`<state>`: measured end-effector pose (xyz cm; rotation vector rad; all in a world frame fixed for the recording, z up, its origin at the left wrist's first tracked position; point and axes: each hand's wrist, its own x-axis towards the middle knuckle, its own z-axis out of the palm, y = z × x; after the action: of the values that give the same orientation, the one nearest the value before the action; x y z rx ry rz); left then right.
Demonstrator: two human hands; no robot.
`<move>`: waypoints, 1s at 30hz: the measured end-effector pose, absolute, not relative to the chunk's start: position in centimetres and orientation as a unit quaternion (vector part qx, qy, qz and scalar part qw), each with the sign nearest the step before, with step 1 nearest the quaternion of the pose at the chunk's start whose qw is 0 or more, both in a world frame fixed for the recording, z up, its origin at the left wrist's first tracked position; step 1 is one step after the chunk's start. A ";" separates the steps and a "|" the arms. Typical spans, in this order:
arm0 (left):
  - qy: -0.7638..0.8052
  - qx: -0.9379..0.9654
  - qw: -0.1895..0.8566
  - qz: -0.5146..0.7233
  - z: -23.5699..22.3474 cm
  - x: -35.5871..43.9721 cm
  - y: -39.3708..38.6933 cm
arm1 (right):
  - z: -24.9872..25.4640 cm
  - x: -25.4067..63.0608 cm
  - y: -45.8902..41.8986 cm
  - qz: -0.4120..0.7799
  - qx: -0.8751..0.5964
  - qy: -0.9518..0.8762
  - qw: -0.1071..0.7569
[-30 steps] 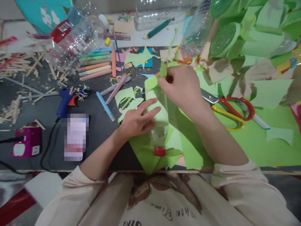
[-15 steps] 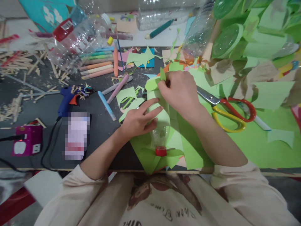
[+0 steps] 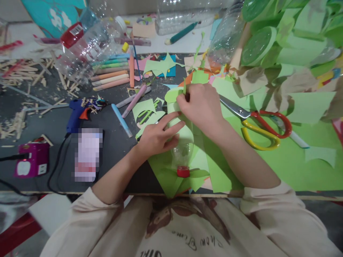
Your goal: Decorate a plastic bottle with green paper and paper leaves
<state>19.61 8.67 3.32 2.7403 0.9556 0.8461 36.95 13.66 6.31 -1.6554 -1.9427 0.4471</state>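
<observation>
A clear plastic bottle [image 3: 183, 151] with a red cap lies on green paper, its cap toward me. Light green paper covers its upper part, and a pale green rounded flap [image 3: 173, 94] shows at the far end. Across the bottle's left side lie the spread fingers of my left hand [image 3: 158, 137], gripping it. My right hand [image 3: 202, 109] is closed in a pinch at the far end, on a small green paper piece [image 3: 184, 85] whose pointed tip sticks up above the fingers. The thumb and fingers hide the rest of that piece.
Right of my hand lie scissors [image 3: 242, 113] with red and yellow handles on green sheets. At left are a blue glue gun [image 3: 73, 114], a phone [image 3: 88, 153] and a purple box [image 3: 32, 159]. Chalk-like coloured sticks [image 3: 111, 76], wooden sticks and plastic bottles fill the back.
My right hand has shifted slightly left and down. The green paper piece in it has turned, now showing a narrower edge. My left hand and the bottle stay nearly still.
</observation>
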 end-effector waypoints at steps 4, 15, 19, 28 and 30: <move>0.315 0.904 0.056 0.284 3.3 19.6 8.6 | 5.7 37.0 13.7 0.184 -0.597 -0.731 0.275; 0.317 0.903 0.027 0.288 3.4 19.8 8.8 | 9.7 41.0 14.0 0.248 -0.527 -0.768 0.266; 0.321 0.895 0.033 0.308 3.5 20.0 8.8 | 7.8 41.6 13.2 0.230 -0.495 -0.780 0.306; 0.357 0.863 0.072 0.349 2.8 20.1 9.2 | 1.6 39.6 9.6 0.172 -0.487 -0.762 0.391; 0.370 0.858 0.097 0.344 2.9 20.2 9.5 | 1.3 39.4 9.6 0.167 -0.484 -0.763 0.395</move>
<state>20.23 9.49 2.89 2.5399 1.0961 1.0183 39.38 9.63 1.29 -1.2280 -1.9341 0.4233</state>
